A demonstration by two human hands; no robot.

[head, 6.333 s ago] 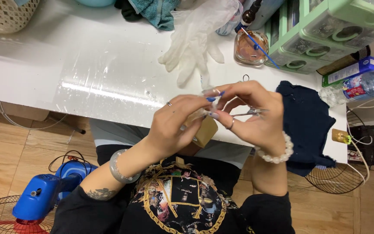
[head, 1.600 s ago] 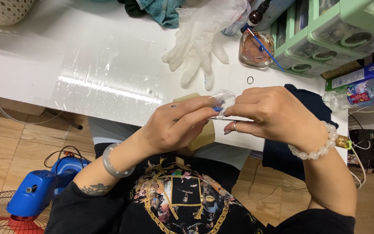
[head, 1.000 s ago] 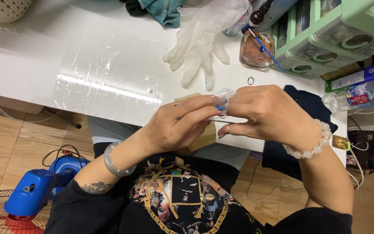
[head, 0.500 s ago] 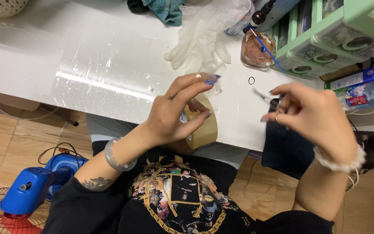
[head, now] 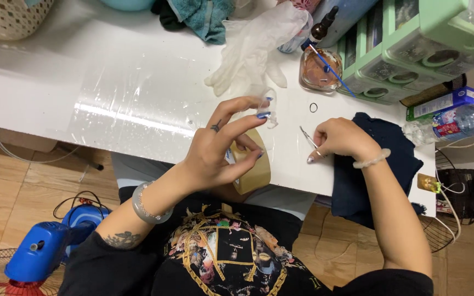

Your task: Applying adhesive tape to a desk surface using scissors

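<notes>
The left hand (head: 220, 148) grips a roll of brown tape (head: 250, 167) w/ thumb and lower fingers at the table's (head: 56, 93) near edge, while 2 upper fingers pinch a bit of clear film (head: 267, 107) above it. The right hand (head: 341, 140) rests on the table just beside, closed around thin metal scissors (head: 307, 137), tip pointing up-left. Past them lie a clear glove (head: 253, 46), a small black ring (head: 314, 107) and a glass jar (head: 319, 71) w/ a blue brush. Dark cloth (head: 385, 164) lies under the right wrist.
</notes>
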